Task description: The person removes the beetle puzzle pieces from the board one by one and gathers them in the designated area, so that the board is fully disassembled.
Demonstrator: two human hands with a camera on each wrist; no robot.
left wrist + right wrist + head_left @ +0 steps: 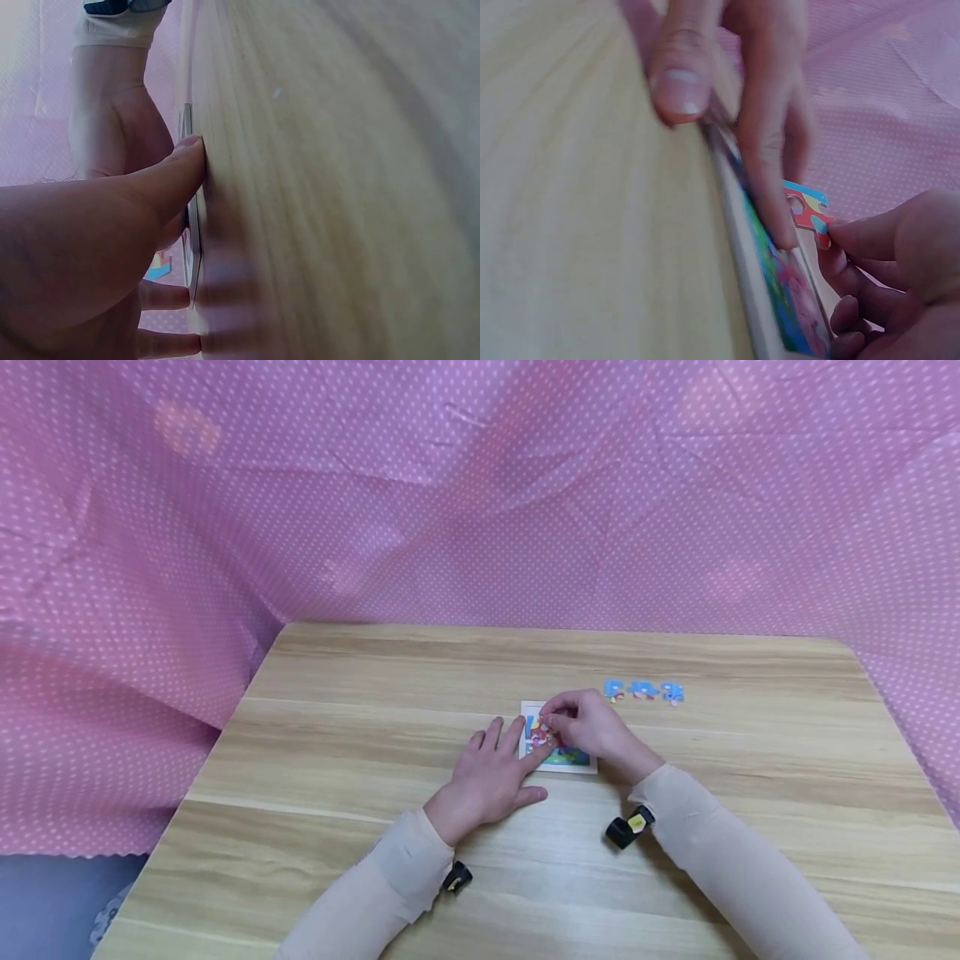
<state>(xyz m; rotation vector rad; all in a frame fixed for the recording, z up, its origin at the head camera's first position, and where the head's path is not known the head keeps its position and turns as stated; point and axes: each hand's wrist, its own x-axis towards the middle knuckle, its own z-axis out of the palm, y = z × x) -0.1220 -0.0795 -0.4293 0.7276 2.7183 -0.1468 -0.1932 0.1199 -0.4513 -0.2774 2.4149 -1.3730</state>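
So the backdrop's a pink cloth [465,527] with white polka dots, wrinkled, hanging behind a light wood-grain table [337,735].

Right hand [596,727] has a jigsaw piece [808,210] in a thumb-and-finger pinch. It's thin and flat, mostly red with yellow patches and a blue edge, held tilted up over the left part of a puzzle tray [558,768]; can't tell if it touches. The tray has a pale rim, and the picture in it runs green, blue and pink.

Left hand [491,777] is spread out and not gripping anything, index fingertip on the picture, thumb off the near side.

Three loose pieces [643,690], mostly blue, sit in a row beyond the right hand. Both arms have beige sleeves [742,860], with black gadgets [621,832] at the wrists.
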